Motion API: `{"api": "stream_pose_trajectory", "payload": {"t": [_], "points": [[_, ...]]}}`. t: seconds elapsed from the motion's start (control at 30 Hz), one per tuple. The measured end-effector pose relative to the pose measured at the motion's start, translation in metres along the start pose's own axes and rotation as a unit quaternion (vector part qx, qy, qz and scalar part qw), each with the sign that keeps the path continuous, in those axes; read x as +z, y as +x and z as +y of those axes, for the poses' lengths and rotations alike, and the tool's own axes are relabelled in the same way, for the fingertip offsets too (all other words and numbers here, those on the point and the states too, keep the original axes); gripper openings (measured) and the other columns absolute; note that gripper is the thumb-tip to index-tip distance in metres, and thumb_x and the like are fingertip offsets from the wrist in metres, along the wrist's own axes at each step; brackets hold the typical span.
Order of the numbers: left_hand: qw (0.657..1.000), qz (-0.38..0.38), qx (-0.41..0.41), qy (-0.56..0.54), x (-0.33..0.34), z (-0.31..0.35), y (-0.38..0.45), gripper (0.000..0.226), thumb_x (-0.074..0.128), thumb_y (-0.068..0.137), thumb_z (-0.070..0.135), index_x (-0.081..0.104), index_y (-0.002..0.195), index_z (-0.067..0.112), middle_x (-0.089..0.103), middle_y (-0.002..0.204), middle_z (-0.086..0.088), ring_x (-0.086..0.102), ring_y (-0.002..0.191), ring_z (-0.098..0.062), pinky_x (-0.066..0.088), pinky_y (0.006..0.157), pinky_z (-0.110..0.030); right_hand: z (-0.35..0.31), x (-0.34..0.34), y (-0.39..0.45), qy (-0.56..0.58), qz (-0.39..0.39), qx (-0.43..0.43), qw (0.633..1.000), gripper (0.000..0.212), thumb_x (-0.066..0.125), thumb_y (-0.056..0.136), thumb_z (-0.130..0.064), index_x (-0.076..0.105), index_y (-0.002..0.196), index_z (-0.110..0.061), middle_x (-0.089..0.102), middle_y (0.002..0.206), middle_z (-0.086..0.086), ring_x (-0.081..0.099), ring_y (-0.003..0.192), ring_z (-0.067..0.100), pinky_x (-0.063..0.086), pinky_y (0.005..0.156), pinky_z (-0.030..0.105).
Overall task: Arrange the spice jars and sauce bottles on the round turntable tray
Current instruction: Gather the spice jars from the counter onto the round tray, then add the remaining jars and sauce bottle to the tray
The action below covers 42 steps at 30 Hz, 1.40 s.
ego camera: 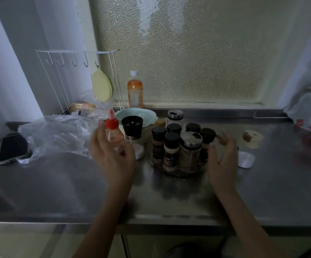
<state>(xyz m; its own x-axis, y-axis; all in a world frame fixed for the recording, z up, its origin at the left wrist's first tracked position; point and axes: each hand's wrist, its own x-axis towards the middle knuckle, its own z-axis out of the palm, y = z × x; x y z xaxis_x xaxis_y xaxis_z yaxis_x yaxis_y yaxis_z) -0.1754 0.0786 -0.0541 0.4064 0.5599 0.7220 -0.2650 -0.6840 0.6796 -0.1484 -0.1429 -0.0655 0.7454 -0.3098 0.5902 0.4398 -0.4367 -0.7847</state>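
head view: a person at a steel counter (pixel 262 183), both hands out over the spice gear.
left hand (pixel 111 155): closed round a sauce bottle (pixel 113 135), held up off the counter.
bottle: clear body, reddish sauce low inside, red cone cap; long axis upright, nozzle to the ceiling.
tray (pixel 178 174): clear and round, just right of the bottle, between the two hands.
jars (pixel 171 151): five black-capped ones and one steel-lidded jar (pixel 190 149) stand upright on it, packed close.
right hand (pixel 223 161): open, fingers spread, holding nothing, at the tray's right side by a black-capped jar; contact cannot be told.
key relation: tray lies rightward of the bottle; the left hand is the carrier, the right the nearer to the tray.
off the tray: grinder (pixel 132 129) and a second steel-lidded jar (pixel 175 117) behind.
judgement: free room looks scarce, likeliest on the left rim.
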Motion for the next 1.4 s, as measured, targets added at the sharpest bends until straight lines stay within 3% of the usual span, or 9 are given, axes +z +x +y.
{"api": "stream_pose_trajectory", "payload": {"t": [0.1,0.2,0.37,0.47,0.63,0.83,1.0,1.1,1.4], "points": [[0.994,-0.040,-0.098,0.020,-0.001,-0.017,0.017,0.084,0.070,0.079,0.019,0.018,0.145,0.014,0.028,0.150,-0.017,0.024,0.139,-0.030,0.025,0.112,-0.043,-0.050,0.010,0.013,-0.048,0.053,-0.158,0.985,0.033,0.048,0.090,-0.023,0.054,0.120,-0.010,0.064,0.108,0.005,0.057,0.100,0.019,0.041,0.091,0.032],[0.984,-0.121,-0.133,-0.004,0.005,-0.031,0.019,0.089,0.073,0.077,0.019,0.018,0.146,0.009,0.030,0.148,-0.018,0.027,0.137,-0.030,0.025,0.108,-0.037,-0.105,0.048,0.028,-0.140,-0.088,-0.259,0.952,0.022,0.054,0.088,-0.021,0.058,0.109,-0.017,0.070,0.088,0.000,0.062,0.083,0.021,0.041,0.087,0.037],[0.970,-0.165,-0.178,0.006,0.007,-0.050,0.011,0.064,0.071,0.077,0.030,0.041,0.131,0.012,0.055,0.125,-0.015,0.052,0.114,-0.031,0.046,0.093,-0.043,-0.123,0.123,0.049,-0.341,-0.384,-0.176,0.840,0.065,0.060,0.083,-0.041,0.029,0.138,-0.026,0.061,0.124,0.006,0.054,0.118,0.029,0.016,0.110,0.060],[0.973,-0.137,-0.186,0.004,0.003,-0.050,0.014,0.061,0.069,0.075,0.040,0.046,0.126,0.016,0.059,0.120,-0.010,0.055,0.110,-0.028,0.048,0.091,-0.044,-0.115,0.146,0.053,-0.382,-0.431,-0.148,0.804,0.069,0.062,0.080,-0.046,0.030,0.137,-0.025,0.058,0.128,0.003,0.049,0.123,0.028,0.004,0.110,0.068],[0.987,-0.088,-0.135,0.021,-0.002,-0.044,0.014,0.064,0.073,0.070,0.042,0.051,0.122,0.012,0.060,0.119,-0.011,0.048,0.115,-0.028,0.044,0.094,-0.047,-0.115,0.143,0.050,-0.219,-0.389,-0.110,0.888,0.058,0.074,0.066,-0.036,0.048,0.117,-0.027,0.060,0.118,0.001,0.051,0.116,0.025,0.018,0.111,0.062],[0.992,-0.066,-0.105,0.004,-0.002,-0.032,0.017,0.068,0.081,0.064,0.039,0.052,0.120,0.013,0.057,0.118,-0.014,0.043,0.118,-0.029,0.037,0.095,-0.041,-0.136,0.097,0.081,-0.001,-0.167,-0.119,0.979,0.061,0.075,0.059,-0.038,0.052,0.114,-0.025,0.058,0.111,0.007,0.057,0.099,0.018,0.052,0.082,0.033],[0.985,-0.132,-0.077,-0.083,0.015,-0.007,0.039,0.061,0.075,0.068,0.047,0.049,0.116,0.021,0.062,0.108,0.002,0.059,0.098,-0.015,0.052,0.082,-0.039,-0.130,0.031,0.139,-0.040,-0.057,-0.104,0.992,0.064,0.072,0.057,-0.038,0.052,0.117,-0.024,0.058,0.117,0.008,0.057,0.103,0.020,0.051,0.081,0.029],[0.972,-0.183,-0.087,-0.115,0.036,0.001,0.055,0.054,0.076,0.069,0.045,0.050,0.110,0.021,0.063,0.100,0.007,0.062,0.090,-0.012,0.055,0.078,-0.039,-0.105,0.008,0.151,-0.112,-0.069,-0.072,0.989,0.071,0.069,0.051,-0.045,0.052,0.117,-0.025,0.057,0.116,0.010,0.055,0.106,0.025,0.051,0.086,0.040],[0.934,-0.337,-0.072,-0.097,0.077,-0.019,0.064,0.054,0.078,0.067,0.041,0.057,0.110,0.015,0.065,0.105,-0.005,0.060,0.088,-0.014,0.048,0.075,-0.026,-0.055,0.001,0.144,-0.119,-0.109,0.000,0.987,0.054,0.076,0.065,-0.024,0.055,0.115,-0.020,0.058,0.113,0.001,0.053,0.107,0.020,0.047,0.084,0.033]]}}
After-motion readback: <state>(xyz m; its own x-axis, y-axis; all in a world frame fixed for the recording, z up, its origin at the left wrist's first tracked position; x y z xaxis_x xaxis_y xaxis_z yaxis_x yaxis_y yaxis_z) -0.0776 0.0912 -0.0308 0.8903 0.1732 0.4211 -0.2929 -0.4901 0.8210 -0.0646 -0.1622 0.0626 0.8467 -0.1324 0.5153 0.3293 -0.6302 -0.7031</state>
